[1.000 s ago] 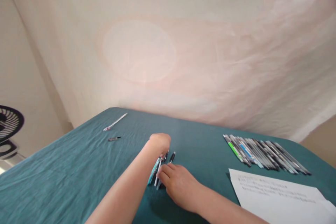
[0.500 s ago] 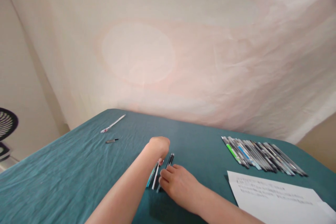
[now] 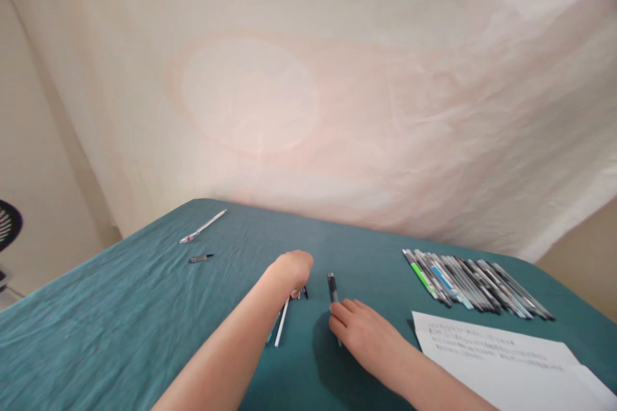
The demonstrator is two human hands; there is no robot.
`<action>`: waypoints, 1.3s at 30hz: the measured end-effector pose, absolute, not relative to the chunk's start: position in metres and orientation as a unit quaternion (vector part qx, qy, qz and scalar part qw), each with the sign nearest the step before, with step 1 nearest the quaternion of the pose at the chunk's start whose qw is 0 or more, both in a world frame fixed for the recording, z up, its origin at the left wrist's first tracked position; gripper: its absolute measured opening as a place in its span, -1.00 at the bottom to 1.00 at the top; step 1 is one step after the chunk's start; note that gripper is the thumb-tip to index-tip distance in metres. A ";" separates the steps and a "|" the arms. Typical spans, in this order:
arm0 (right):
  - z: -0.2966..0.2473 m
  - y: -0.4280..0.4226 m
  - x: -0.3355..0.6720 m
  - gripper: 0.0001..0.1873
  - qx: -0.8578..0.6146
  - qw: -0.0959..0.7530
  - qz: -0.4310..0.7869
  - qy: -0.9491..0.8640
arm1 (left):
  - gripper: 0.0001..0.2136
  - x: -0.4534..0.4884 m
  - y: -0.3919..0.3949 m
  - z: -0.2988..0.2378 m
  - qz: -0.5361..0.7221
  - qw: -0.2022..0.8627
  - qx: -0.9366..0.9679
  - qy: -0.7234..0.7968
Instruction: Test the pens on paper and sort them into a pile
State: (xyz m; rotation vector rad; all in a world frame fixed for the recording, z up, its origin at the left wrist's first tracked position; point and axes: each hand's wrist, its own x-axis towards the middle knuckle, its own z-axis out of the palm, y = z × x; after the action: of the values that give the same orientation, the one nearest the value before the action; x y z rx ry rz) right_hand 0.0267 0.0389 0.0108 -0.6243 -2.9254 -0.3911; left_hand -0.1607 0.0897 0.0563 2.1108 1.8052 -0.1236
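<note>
My right hand [image 3: 366, 337] has its fingers closed on a pen [image 3: 332, 289] with a black upper end, which points away from me just above or on the cloth. To its left, my left hand [image 3: 293, 270] is curled over a small group of pens, its fingertips mostly hidden under the knuckles. Below that hand a white pen [image 3: 282, 324] sticks out toward me. Beside it a teal pen [image 3: 271, 332] is partly covered by my left forearm. A dark tip [image 3: 305, 293] shows just right of the left fingers.
A row of many pens [image 3: 475, 284] lies side by side at the right. Nearer me is a sheet of paper with writing [image 3: 501, 376]. At the far left of the green cloth [image 3: 120, 308] lie a long white pen [image 3: 207, 225] and a short dark pen [image 3: 201, 258]. A fabric sheet hangs behind.
My right hand has moved right with the black-ended pen, away from the other pens. My left hand stays over the group. The view has shifted slightly.
</note>
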 end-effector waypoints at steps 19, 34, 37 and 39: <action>-0.005 0.060 0.074 -0.76 -0.329 0.193 0.029 -0.924 | -0.78 -0.142 0.087 0.051 0.015 0.093 0.814 0.573; 0.002 0.071 0.082 -0.84 -0.545 0.094 0.080 -0.830 | -0.86 -0.086 0.071 0.033 0.131 0.454 0.743 0.474; 0.009 0.071 0.086 -0.86 -0.570 0.051 0.067 -0.817 | -0.87 -0.072 0.070 0.019 0.164 0.531 0.685 0.471; 0.010 0.073 0.089 -0.88 -0.576 0.060 0.077 -0.811 | -0.87 -0.067 0.070 0.014 0.187 0.572 0.640 0.479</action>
State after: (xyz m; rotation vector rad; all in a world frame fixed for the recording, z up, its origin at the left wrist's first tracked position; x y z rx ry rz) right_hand 0.0890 0.0727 0.0102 -1.7448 -2.4552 0.2336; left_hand -0.0666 0.0697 0.0139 1.5000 1.1223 0.4388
